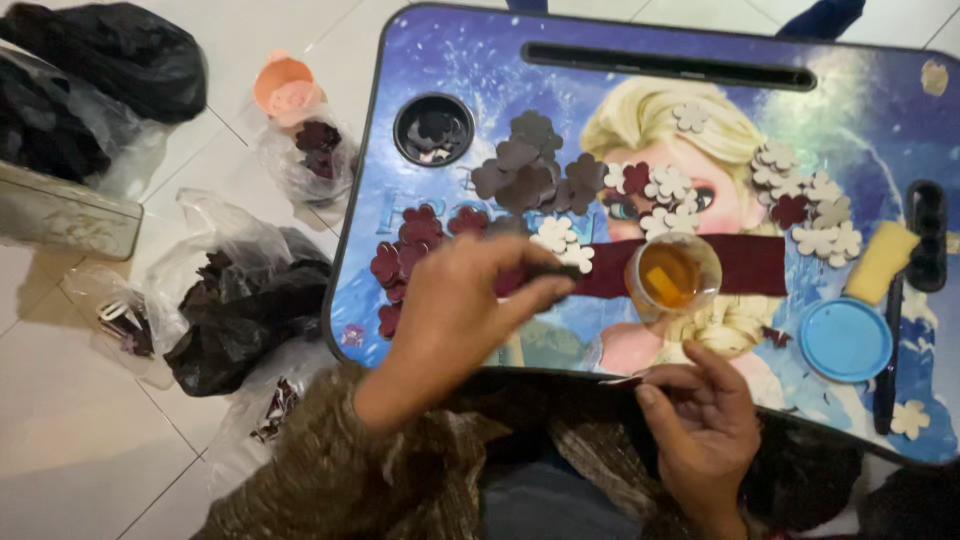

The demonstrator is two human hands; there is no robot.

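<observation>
Maroon cloth strip (pixel 745 262) is lying across the worktop (pixel 480 60), its near end being pinched by the left hand (pixel 455 315); right hand (pixel 700 420) is gripping a thin tool at the front edge. Glue cup (pixel 672 275) is sitting on the strip, wooden flower cutouts (pixel 800 190) lying around.

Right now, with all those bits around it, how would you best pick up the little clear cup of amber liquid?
Grip the clear cup by its sides just under the rim, coming straight down from above: it stands upright and open, and flower cutouts crowd its far side.
</observation>
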